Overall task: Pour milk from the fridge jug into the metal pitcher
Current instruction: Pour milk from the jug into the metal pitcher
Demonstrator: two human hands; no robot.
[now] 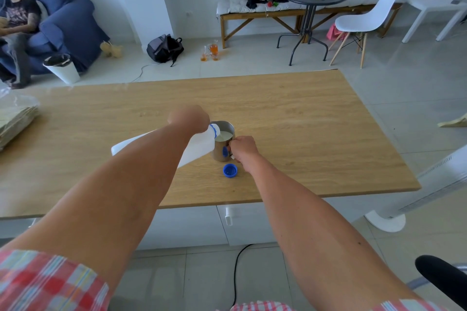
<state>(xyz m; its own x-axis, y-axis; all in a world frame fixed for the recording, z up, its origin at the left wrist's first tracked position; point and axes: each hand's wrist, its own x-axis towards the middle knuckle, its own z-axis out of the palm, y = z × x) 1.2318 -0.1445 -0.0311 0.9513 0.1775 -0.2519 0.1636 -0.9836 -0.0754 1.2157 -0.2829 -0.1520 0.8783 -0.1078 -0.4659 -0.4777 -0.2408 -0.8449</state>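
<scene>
A white plastic milk jug is tipped almost level, its blue-ringed mouth over the rim of the metal pitcher. My left hand grips the jug near its neck from above. Milk shows inside the pitcher, which stands on the wooden table. My right hand holds the pitcher's handle on its right side. The jug's blue cap lies on the table just in front of the pitcher, open side up.
A stack of paper bags sits at the table's left edge. A white standing fan leans by the table's right front corner. Beyond the table are a bin, a backpack, a chair and a seated person.
</scene>
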